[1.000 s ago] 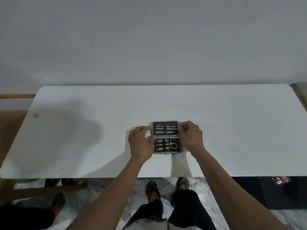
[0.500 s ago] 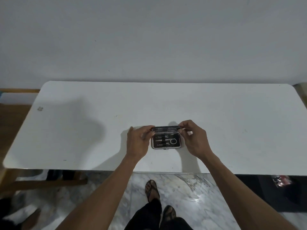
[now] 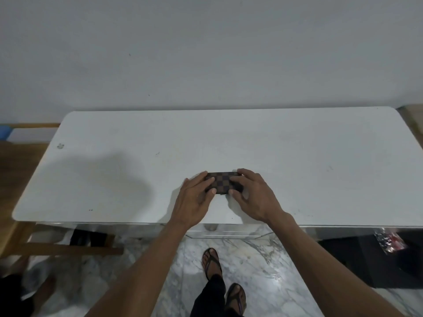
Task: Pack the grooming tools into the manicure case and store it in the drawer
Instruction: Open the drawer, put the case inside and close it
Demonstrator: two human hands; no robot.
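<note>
The manicure case [image 3: 223, 182] lies closed on the white table [image 3: 297, 156], near the front edge at the middle. Its lid is a brown and dark checkered pattern. My left hand [image 3: 194, 197] presses on the case's left end, fingers on the lid and thumb at the near edge. My right hand [image 3: 253, 195] presses on the right end the same way. The tools inside are hidden by the lid. A white drawer front [image 3: 225, 231] shows just under the table edge, below the case.
A wooden chair frame [image 3: 57, 248] stands at the left under the table. A dark box [image 3: 377, 259] with a red and white packet [image 3: 389, 242] on it sits on the floor at the right. My sandalled feet [image 3: 226, 284] are on the marble floor.
The case was open with its tools showing; both hands folded the far half over the near half, and it now lies shut under my fingers.
</note>
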